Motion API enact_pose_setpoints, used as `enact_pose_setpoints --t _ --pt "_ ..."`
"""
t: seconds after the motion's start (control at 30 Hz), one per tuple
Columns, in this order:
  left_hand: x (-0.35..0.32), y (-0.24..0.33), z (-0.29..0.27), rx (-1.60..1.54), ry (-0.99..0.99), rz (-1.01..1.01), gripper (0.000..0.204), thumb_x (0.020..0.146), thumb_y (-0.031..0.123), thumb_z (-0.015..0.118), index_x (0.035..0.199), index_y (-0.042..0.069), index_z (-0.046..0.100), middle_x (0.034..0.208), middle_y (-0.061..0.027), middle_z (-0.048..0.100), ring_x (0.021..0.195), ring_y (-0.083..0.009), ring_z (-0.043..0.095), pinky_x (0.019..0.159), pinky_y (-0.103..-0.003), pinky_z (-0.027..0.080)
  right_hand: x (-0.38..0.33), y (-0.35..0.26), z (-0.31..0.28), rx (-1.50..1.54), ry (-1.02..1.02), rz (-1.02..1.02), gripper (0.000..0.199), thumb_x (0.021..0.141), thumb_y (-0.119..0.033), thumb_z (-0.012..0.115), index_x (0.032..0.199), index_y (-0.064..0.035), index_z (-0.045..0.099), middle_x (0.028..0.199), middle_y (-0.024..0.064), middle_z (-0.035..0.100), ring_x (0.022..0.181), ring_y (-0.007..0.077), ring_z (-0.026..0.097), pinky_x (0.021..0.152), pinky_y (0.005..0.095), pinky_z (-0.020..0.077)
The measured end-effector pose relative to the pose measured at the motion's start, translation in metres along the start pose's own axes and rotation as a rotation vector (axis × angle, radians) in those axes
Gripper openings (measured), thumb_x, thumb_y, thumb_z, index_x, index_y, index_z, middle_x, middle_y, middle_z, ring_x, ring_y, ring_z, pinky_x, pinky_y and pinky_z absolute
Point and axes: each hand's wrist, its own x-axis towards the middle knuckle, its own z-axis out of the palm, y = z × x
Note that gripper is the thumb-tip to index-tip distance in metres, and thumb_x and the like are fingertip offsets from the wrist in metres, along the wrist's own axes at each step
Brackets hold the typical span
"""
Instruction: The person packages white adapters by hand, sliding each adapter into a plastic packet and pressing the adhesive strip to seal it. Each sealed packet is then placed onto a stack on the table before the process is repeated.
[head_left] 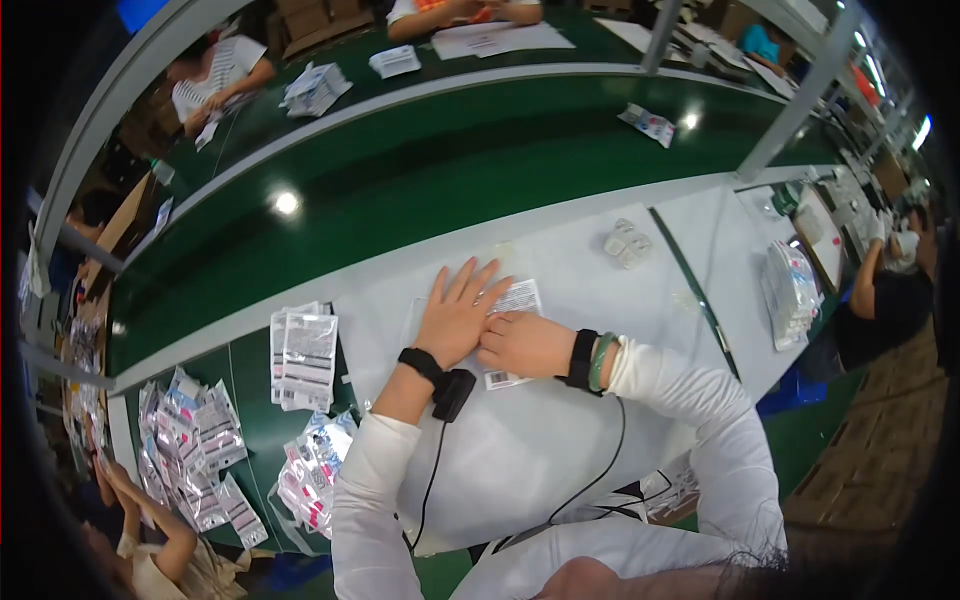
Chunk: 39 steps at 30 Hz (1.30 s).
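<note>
A white and silver printed packet [521,296] lies on the white work table under both my hands, its middle covered by them. My left hand [455,318] rests flat over its left side, fingers spread and pointing away from me. My right hand [528,346] is curled over the packet, its bent fingers meeting the left thumb. What those right fingertips pinch is partly hidden. Black bands circle both wrists, and a green bangle [602,362] sits behind the right one. A small black box [454,395] with a cable hangs at my left wrist.
Left of me lie stacked flat packets [308,358] and two loose heaps of packets [190,440]. Small clear plastic pieces [627,244] sit beyond my right hand, near a dark strip [693,285]. A green conveyor belt [400,165] runs behind, carrying one packet [648,125]. Other people work around.
</note>
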Motion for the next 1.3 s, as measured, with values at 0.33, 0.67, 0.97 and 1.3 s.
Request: enact_pose_setpoints --t 0.33,0.67,0.97,1.3 --pt "0.0 0.003 0.002 0.115 -0.022 -0.045 0.051 0.094 0.039 0.051 0.142 0.027 0.041 0.151 0.0028 0.033 0.14 -0.0234 0.027 0.109 -0.065 0.015 -0.014 -0.015 -0.028 0.017 0.045 -0.184 0.018 0.077 -0.025 0.063 0.08 -0.0102 0.054 0.078 0.0052 0.054 0.078 0.0205 0.057 0.067 0.0323 0.0468" --pt "-0.004 0.003 0.004 0.081 -0.029 -0.029 0.053 0.094 0.042 0.049 0.144 0.028 0.038 0.151 0.0034 0.033 0.14 -0.0227 0.027 0.11 -0.063 0.014 -0.045 0.019 -0.06 0.528 0.046 0.607 0.035 0.075 -0.036 0.074 0.092 -0.0106 0.058 0.089 0.0045 0.057 0.086 0.0239 0.056 0.075 0.0361 0.0454" --pt "0.009 0.01 -0.012 0.192 -0.029 0.039 0.048 0.095 0.039 0.049 0.141 0.028 0.042 0.151 0.0034 0.034 0.141 -0.0218 0.027 0.113 -0.059 0.017 -0.048 0.028 -0.03 0.234 -0.067 0.278 0.024 0.076 -0.024 0.071 0.092 -0.0105 0.059 0.093 0.0041 0.058 0.094 0.0233 0.057 0.079 0.0347 0.0476" --pt "0.024 0.012 -0.005 0.053 -0.252 0.241 0.048 0.094 0.035 0.049 0.141 0.028 0.042 0.153 0.0036 0.028 0.141 -0.0215 0.026 0.115 -0.047 0.022 -0.047 0.025 -0.014 0.094 0.048 0.148 0.015 0.078 -0.017 0.064 0.088 -0.0067 0.06 0.093 0.007 0.061 0.097 0.0254 0.061 0.081 0.037 0.0513"
